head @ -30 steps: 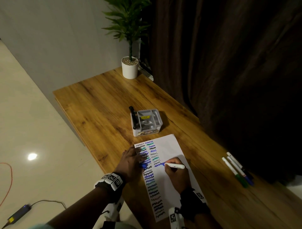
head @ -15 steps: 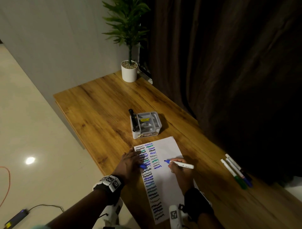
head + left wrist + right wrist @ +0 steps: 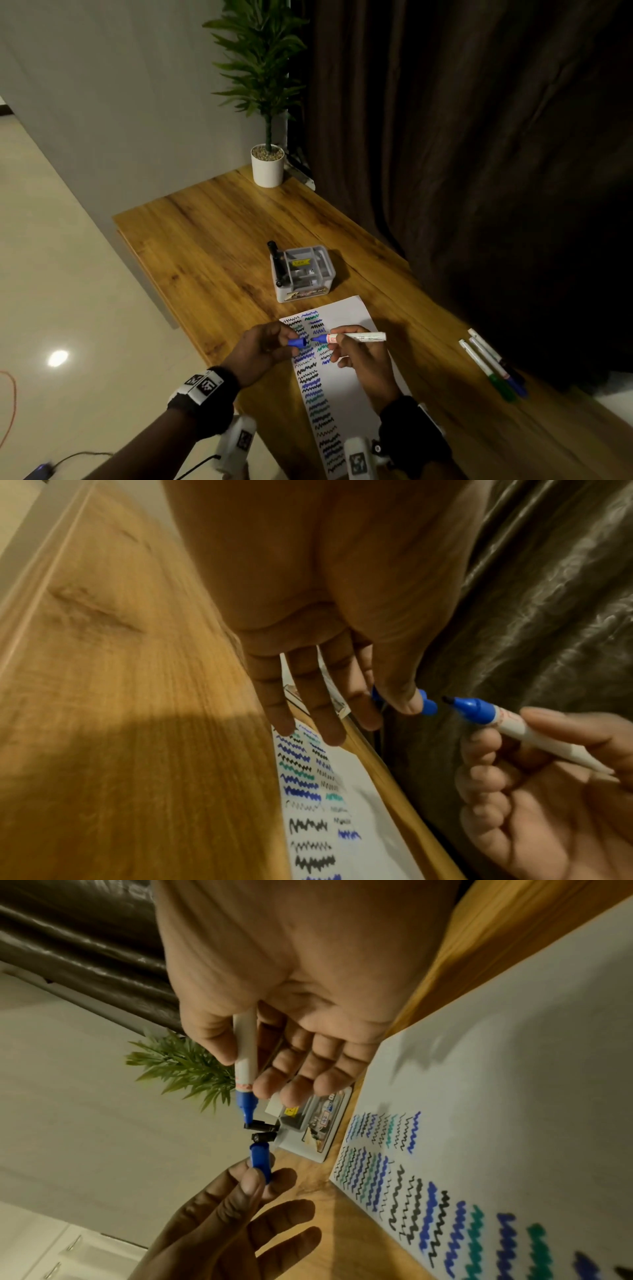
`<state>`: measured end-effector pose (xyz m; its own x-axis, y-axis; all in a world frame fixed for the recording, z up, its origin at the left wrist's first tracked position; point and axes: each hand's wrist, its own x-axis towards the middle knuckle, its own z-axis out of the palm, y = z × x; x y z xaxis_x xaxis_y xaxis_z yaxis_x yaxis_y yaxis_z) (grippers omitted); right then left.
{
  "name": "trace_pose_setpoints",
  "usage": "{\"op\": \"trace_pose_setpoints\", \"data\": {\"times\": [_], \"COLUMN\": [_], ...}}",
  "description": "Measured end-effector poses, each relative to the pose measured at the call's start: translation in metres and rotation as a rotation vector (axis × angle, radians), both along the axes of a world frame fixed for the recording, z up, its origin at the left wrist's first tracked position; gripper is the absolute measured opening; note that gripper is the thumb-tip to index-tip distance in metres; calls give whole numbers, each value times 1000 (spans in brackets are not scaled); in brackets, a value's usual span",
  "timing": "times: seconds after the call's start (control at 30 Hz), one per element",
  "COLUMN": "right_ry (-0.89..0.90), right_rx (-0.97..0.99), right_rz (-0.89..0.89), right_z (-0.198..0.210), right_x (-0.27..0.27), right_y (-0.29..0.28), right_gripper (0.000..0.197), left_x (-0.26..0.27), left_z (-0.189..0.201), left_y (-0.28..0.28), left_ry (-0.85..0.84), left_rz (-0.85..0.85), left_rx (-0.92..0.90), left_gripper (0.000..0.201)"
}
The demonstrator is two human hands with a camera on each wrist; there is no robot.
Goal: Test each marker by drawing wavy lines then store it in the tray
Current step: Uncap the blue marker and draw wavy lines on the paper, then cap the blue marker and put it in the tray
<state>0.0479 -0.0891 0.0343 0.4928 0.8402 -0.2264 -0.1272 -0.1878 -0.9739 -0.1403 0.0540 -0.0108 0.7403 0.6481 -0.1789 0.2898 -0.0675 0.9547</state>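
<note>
With your left hand [image 3: 263, 349] pinching the blue cap [image 3: 297, 342] and your right hand [image 3: 356, 356] gripping the marker [image 3: 356, 337], tip just short of it (above the paper [image 3: 346, 387]), misaligning them could ink your fingers.

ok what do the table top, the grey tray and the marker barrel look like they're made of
Table top: wood or wood-look laminate, satin; grain streaks and a plank seam show.
Grey tray: probably moulded plastic, smooth, with thin divider walls and a printed label on its side.
Marker barrel: white plastic by its look, slightly glossy, printed, with a blue tip section.
</note>
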Motion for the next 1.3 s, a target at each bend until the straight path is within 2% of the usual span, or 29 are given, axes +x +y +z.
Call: {"op": "trace_pose_setpoints", "data": {"times": [0.23, 0.63, 0.83, 1.03, 1.13, 1.2, 1.3], "right_ry": [-27, -125, -77, -26, -6, -21, -186], "right_rx": [5, 87, 87, 20, -36, -91, -203], "right_rz": [30, 65, 39, 24, 99, 128, 104], "right_z": [3, 12, 15, 18, 11, 1, -28], "right_x": [-9, -8, -3, -5, -6, -6, 5], "right_y": [4, -1, 2, 7, 13, 15, 6], "right_gripper": [8, 6, 9, 17, 24, 28, 29], "left_x": [0, 11, 20, 17, 6, -5, -25], "left_z": [11, 41, 56, 64, 68, 74, 91], "left_y": [-8, -20, -19, -14, -6, 8, 40], "left_ry": [-85, -161, -161, -114, -106, -124, -191], "left_rz": [20, -41, -12, -35, 25, 136, 331], "left_rx": [-15, 29, 5, 28, 96, 115, 107], "left_gripper": [22, 15, 30, 22, 15, 12, 12]}}
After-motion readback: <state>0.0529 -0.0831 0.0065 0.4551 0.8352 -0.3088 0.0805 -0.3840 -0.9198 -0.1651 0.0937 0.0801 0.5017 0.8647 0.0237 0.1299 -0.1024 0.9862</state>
